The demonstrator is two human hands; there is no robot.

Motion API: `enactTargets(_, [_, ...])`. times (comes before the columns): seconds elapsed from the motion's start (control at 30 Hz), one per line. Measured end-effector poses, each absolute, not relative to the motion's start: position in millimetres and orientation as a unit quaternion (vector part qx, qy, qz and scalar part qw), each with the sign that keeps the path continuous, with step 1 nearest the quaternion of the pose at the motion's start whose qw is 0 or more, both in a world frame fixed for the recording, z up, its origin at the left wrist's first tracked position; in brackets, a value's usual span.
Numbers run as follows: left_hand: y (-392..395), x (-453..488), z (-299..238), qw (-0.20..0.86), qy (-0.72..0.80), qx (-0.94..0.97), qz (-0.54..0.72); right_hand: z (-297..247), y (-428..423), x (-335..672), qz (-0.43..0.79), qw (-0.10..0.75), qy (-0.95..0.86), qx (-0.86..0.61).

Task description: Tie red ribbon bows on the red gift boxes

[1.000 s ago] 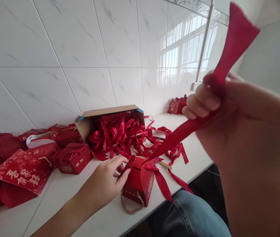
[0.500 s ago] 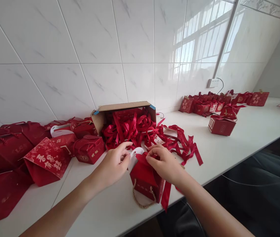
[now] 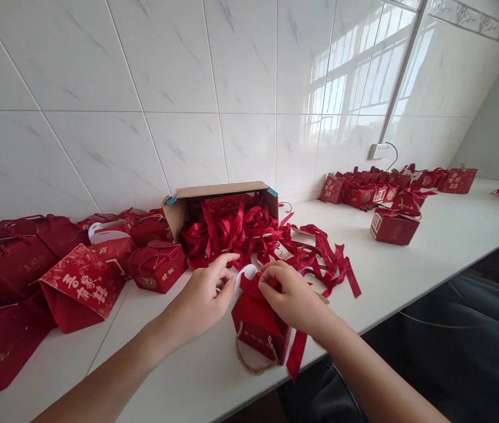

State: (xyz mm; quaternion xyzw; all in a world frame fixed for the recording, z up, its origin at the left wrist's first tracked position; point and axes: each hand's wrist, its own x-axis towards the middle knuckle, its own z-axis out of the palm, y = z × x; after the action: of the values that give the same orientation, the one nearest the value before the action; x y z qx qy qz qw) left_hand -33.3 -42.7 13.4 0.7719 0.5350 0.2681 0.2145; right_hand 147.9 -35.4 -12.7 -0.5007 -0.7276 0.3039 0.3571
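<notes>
A red paper gift box (image 3: 256, 326) with a twisted rope handle (image 3: 252, 369) stands near the table's front edge. Its top flap is raised, and a white rounded handle piece (image 3: 246, 274) curves up behind it. My right hand (image 3: 288, 292) pinches the flap from the right, thumb against index finger. At the box's upper left, my left hand (image 3: 211, 292) has its index finger stretched and its thumb apart, close beside the white piece. A red ribbon end (image 3: 296, 355) hangs at the box's right side, over the table edge.
Behind the hands, a cardboard carton (image 3: 221, 191) on its side spills red ribbons (image 3: 240, 226) onto the white table (image 3: 157, 382). Several red boxes (image 3: 77, 288) crowd the left. More stand at the back right, with a single box (image 3: 394, 228) in front of them. A tiled wall borders the back.
Both hands stay at the box top with only small finger shifts. The raised flap leans slightly differently under my right fingers. The view has tilted a little.
</notes>
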Motion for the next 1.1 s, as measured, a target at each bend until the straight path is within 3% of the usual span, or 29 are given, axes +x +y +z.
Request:
enactTargets(0.47, [-46,-33,12,0.211,0.507,0.788,0.278,-7,-35,142,0.325,0.369,-0.683,-0.541])
enactTargets(0.77, [-36,-38,2,0.275,0.501,0.769,0.287,-4,-37,139,0.329,0.384,-0.681,-0.530])
enactTargets(1.1, [-35,-43,9,0.248,0.512,0.779,0.264,-7,-40,139,0.332,0.395,-0.690,-0.507])
